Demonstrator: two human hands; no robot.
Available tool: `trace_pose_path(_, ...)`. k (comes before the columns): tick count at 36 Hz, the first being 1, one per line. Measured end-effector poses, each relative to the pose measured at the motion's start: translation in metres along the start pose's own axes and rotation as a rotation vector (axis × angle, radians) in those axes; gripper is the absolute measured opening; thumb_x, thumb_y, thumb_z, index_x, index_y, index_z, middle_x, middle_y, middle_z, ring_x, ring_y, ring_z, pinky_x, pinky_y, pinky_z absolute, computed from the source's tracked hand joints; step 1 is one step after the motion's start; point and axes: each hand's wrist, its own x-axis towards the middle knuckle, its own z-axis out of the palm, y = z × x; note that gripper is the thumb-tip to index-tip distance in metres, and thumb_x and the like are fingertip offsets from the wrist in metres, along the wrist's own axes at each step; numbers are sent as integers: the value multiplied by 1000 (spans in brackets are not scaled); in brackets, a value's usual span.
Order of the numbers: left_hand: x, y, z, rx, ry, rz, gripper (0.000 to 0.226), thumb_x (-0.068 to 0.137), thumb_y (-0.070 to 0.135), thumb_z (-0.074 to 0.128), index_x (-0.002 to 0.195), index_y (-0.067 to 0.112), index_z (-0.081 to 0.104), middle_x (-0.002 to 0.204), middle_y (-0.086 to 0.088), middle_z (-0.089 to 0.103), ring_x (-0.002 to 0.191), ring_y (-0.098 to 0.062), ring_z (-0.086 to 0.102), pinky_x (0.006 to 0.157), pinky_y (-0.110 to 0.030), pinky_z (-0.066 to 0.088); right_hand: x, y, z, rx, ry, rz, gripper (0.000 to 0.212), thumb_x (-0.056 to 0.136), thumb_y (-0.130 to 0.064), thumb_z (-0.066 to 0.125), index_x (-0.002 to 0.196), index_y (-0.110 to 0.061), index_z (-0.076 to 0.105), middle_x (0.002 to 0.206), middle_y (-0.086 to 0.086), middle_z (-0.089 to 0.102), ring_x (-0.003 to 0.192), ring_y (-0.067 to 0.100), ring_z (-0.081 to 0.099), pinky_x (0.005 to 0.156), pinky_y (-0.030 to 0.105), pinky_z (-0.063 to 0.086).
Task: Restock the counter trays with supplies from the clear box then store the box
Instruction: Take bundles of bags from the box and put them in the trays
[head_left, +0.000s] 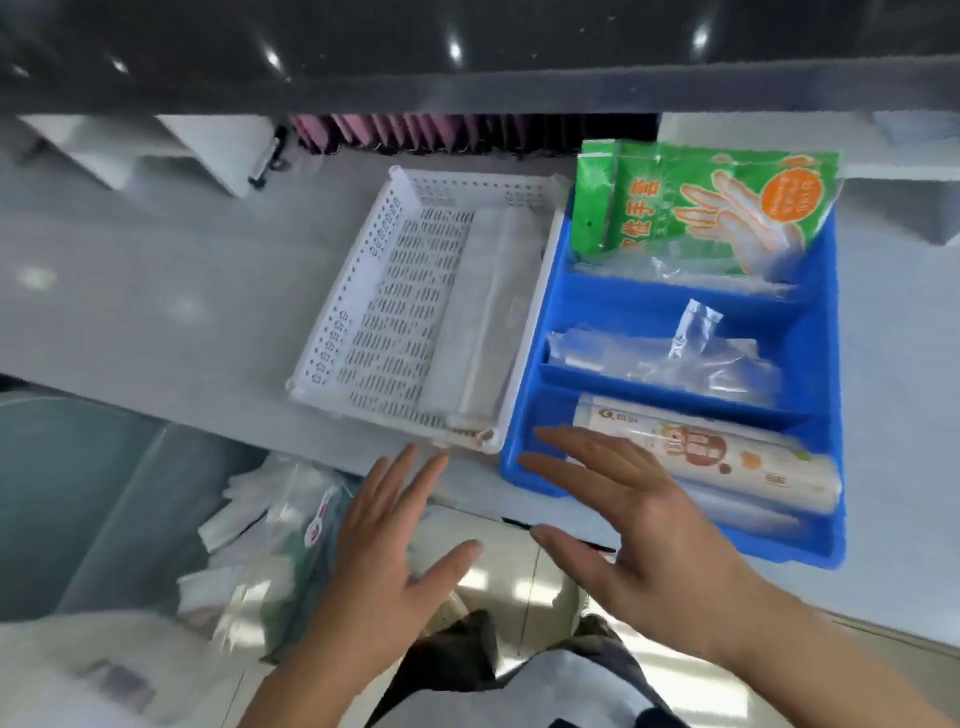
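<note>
Both hands were out front, empty: left hand (387, 540) and right hand (631, 525) flat, fingers spread.

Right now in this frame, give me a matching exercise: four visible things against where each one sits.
Things:
1. green glove packets
2. printed roll
3. loose clear bags
4. white perforated basket

Places:
A. blue tray, nearest compartment
B. left of the blue tray
C. blue tray, farthest compartment
D. blue tray, middle compartment

Pairs: 1-C, 2-A, 3-D, 4-B
</note>
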Motion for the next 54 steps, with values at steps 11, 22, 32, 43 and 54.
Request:
trace_pose_path(11,-94,-128,-57,-134,103,-319,81,85,59,61,152,47,16,156,29,1,150,-5,-6,122,-36,4,28,-82,112,-81,-191,-34,53,89,-50,63,139,-42,49,150,-18,41,137,5,38,111,35,37)
trace_pose_path(22,-214,-289,-75,-349,217,-536,85,76,74,56,150,47,23,158,23,20,148,-8,15,120,-38,22,55,-184,257,-102,-386,-32,52,86,-51,65,136,-42,52,139,-28,45,129,-7,40,98,-1,21)
trace_pose_path(32,-242,-360,-74,-528,224,-728,86,78,69,60,151,41,24,161,11,24,146,-13,23,117,-38,28,98,-223,311,-176,-516,-105,48,86,-53,61,133,-48,52,132,-42,41,110,-6,52,103,20,39)
trace_pose_path(43,-194,-411,-105,-538,174,-948,80,86,59,62,153,36,25,162,10,23,147,-16,24,118,-41,28,236,-191,441,-343,-825,-182,51,87,-42,65,135,-28,57,140,-4,58,128,18,52,108,35,39)
trace_pose_path(54,-78,-498,-79,-975,343,-1207,70,88,33,71,148,28,36,150,1,42,116,-5,41,86,-16,36,274,-133,560,-626,-997,-162,53,94,-51,42,142,-28,41,153,3,38,145,23,24,116,52,9)
